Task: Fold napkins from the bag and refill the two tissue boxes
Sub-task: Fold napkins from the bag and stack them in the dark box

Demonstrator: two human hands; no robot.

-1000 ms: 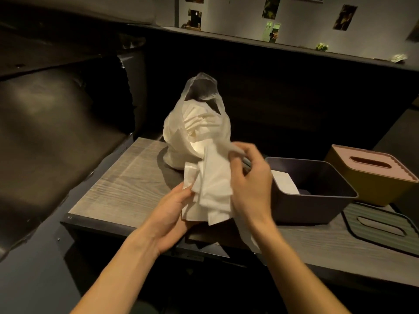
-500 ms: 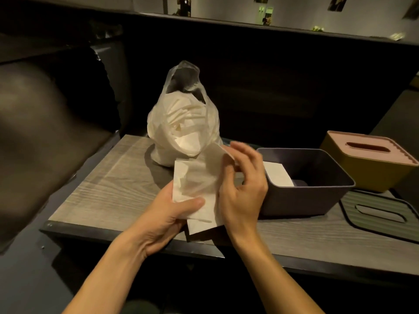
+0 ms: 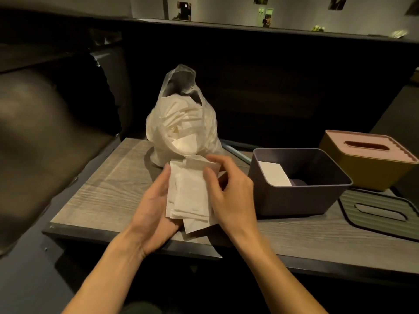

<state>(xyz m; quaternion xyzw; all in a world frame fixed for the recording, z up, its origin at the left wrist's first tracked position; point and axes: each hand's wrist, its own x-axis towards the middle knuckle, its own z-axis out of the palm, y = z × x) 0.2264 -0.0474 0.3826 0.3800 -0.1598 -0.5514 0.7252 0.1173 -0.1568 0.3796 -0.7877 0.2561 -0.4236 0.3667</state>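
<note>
On the wooden table [image 3: 95,191] the left hand [image 3: 154,207] cradles a small stack of white napkins [image 3: 188,196] from below, fingers curled up its left edge, with the napkin-stuffed bag [image 3: 181,123] standing just behind. The right hand [image 3: 229,191] pinches the stack's right side, thumb on top — the stack's long axis runs away from the person. The open grey tissue box [image 3: 301,198], one folded napkin inside, lies just right of that hand — the nearer one — while the lidded yellow tissue box [image 3: 362,173] sits farther right.

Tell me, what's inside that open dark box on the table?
Inside the open dark box a folded white napkin leans against the left inner wall, with a dark bare floor beside it. The near wall hides the rest of the bottom.
</note>
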